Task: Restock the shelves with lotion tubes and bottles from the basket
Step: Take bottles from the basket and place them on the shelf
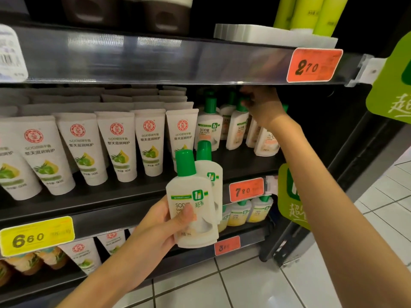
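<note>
The left hand [155, 227] is curled round two white lotion bottles with green caps, held upright side by side in front of the shelves. The thumb lies across the label of the front bottle [191, 210]. The rear bottle [211, 172] stands half hidden behind it and reaches a little higher.

The right hand [264, 105] is inside the middle shelf [111, 196], up under the edge of the upper shelf [133, 61]. Its fingers bend towards the green caps of the shelf bottles [208, 127]. The shelf edge and blur hide the fingertips, so I cannot tell whether they grip a cap or only touch it.

Those shelf bottles are the same kind as the held pair. They stand in a loose cluster at the right end of the middle shelf, some of them tilted.

Just to their left, white lotion tubes [115, 145] with red round logos and green fruit pictures stand cap-down in packed rows, filling the rest of that shelf.

An orange price tag [313, 64] sits on the upper shelf edge. A second orange tag [245, 189] and a yellow tag [36, 235] sit on the middle shelf edge.

Below, more tubes and small yellowish bottles [244, 212] stand on the lower shelf. Green tubes [309, 12] stand on the top right. White floor tiles [222, 290] show beneath.
</note>
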### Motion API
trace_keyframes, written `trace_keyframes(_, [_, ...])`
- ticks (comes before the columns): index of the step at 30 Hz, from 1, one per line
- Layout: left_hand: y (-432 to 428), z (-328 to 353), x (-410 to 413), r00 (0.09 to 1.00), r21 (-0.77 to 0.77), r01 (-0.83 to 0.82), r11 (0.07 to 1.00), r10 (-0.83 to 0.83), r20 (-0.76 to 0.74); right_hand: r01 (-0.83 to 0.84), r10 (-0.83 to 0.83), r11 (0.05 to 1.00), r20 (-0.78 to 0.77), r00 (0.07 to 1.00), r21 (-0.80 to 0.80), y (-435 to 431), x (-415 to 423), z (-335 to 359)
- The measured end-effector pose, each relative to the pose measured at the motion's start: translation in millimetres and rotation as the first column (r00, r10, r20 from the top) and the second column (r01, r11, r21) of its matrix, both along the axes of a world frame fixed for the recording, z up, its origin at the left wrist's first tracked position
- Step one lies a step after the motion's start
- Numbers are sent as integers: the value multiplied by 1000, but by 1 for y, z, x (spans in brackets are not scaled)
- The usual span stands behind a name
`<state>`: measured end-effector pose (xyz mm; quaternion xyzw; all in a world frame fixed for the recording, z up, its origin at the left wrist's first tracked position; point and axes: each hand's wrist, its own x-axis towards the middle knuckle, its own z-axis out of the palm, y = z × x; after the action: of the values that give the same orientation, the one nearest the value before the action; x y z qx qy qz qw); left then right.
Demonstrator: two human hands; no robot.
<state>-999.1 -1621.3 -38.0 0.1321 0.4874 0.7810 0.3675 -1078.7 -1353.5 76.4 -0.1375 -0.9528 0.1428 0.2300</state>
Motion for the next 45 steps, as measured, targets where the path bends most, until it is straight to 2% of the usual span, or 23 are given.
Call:
trace_keyframes(3, [0,-1,1,1000,-3,-10,1000,10,10,-24,24,999,16,1000,33,4,-1,2])
trace_keyframes(12, [0,3,6,999,-22,-29,999,29,34,-49,48,996,-7,999,-81,-1,2,6])
trace_keyframes(17, [2,2,5,997,-32,-62,998,64,36,-43,42,999,-50,998,-25,-3,5,3])
trace_keyframes(25, [2,0,4,999,-26,-41,999,41,-21,-35,35,999,-38,999,10,-3,4,2])
trace_keyframes(28, [2,1,5,1000,-2,-16,1000,16,-27,-37,36,997,-3,999,-70,-4,8,3])
trace_keyframes(30, [4,1,7,999,15,-19,1000,19,-33,-42,27,991,-114,993,-131,-13,20,-2])
trace_keyframes(32, [8,3,8,998,34,-21,999,23,-54,-65,-12,976,-349,937,-210,-31,46,-19])
trace_keyframes(33, [11,5,8,998,40,-13,999,15,-65,-81,-33,961,-400,916,-263,-43,63,-32])
trace_keyframes(35, [19,9,7,995,48,21,999,-16,-102,-132,2,888,-282,960,-440,-64,94,-60])
trace_keyframes(37, [29,15,5,989,66,61,996,-52,-139,-191,140,671,-131,982,-716,-75,115,-81])
trace_keyframes(39, [38,20,3,986,81,79,994,-66,-154,-247,211,433,-169,963,-867,-78,127,-91])
trace_keyframes(41, [45,23,2,988,92,72,993,-58,-145,-298,200,276,-248,948,-914,-77,130,-94])
trace_keyframes(42, [47,23,2,989,97,53,994,-39,-142,-306,184,259,-264,947,-916,-75,129,-94])
trace_keyframes(43, [48,22,2,989,99,27,995,-12,-147,-303,159,287,-267,950,-909,-72,127,-94])
trace_keyframes(45, [45,18,3,986,82,-33,996,45,-161,-288,72,404,-283,956,-868,-62,119,-90])
